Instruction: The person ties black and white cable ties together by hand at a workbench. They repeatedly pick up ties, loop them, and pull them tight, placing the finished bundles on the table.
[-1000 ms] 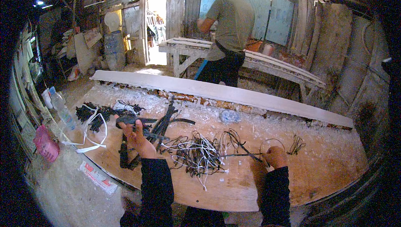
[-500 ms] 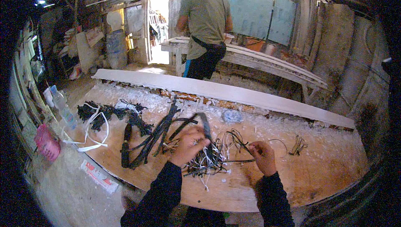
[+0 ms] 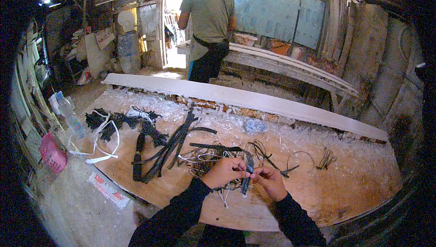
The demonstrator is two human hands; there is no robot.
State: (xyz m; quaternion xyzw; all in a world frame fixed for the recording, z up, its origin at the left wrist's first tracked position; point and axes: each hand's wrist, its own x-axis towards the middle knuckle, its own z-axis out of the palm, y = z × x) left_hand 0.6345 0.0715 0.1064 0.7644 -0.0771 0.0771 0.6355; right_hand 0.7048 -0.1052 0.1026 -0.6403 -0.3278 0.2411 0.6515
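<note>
A flat black rubber-like strip (image 3: 247,163) bends over between my hands. My left hand (image 3: 225,172) pinches it between thumb and fingers. From the other side my right hand (image 3: 271,184) meets it, thumb and forefinger closed on the strip's edge. Under and behind the hands lies a tangle of black and white cords (image 3: 206,157). Just beyond my right hand is a small loose bunch of dark cord (image 3: 259,149). Left of the tangle, several long black strips (image 3: 170,149) lie in a bundle, beside a dark-handled tool (image 3: 138,158).
The wooden board (image 3: 349,192) has white flakes along its far side, below a long pale plank (image 3: 245,97). A crumpled bluish wad (image 3: 254,126), black cord bundles (image 3: 106,124) and a white strap (image 3: 102,160) lie on it. Beyond, a person (image 3: 209,24) stands at a bench (image 3: 281,70).
My left hand has moved right and nearer with the black strip. My right hand has let go of the dark cord and come left to the strip. The person beyond has shifted left.
</note>
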